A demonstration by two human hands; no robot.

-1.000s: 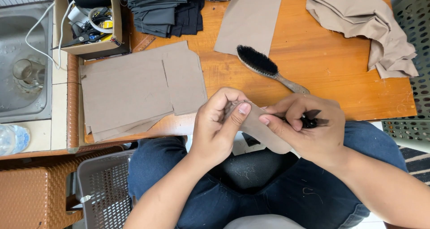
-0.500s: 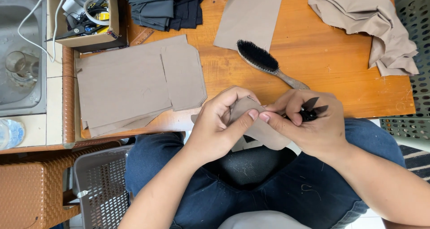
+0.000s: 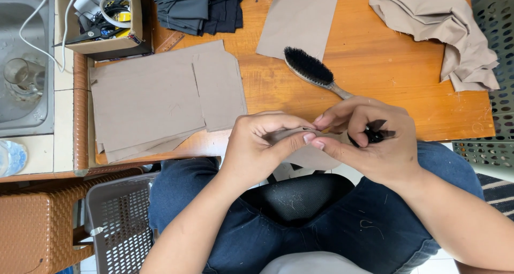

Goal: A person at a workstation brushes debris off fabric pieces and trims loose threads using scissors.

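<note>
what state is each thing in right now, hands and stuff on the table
left hand: pinching the small tan piece
right hand: pinching the same piece, small black tool in its fingers
brush: lying flat, untouched
tan sheets: stacked flat
tan fabric: crumpled
cardboard box: open

Head camera, steeply down, close.

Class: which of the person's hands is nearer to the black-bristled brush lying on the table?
The right hand: it sits just below the brush, almost at the handle's end. The left hand is further away, down and to the left of the brush.
</note>
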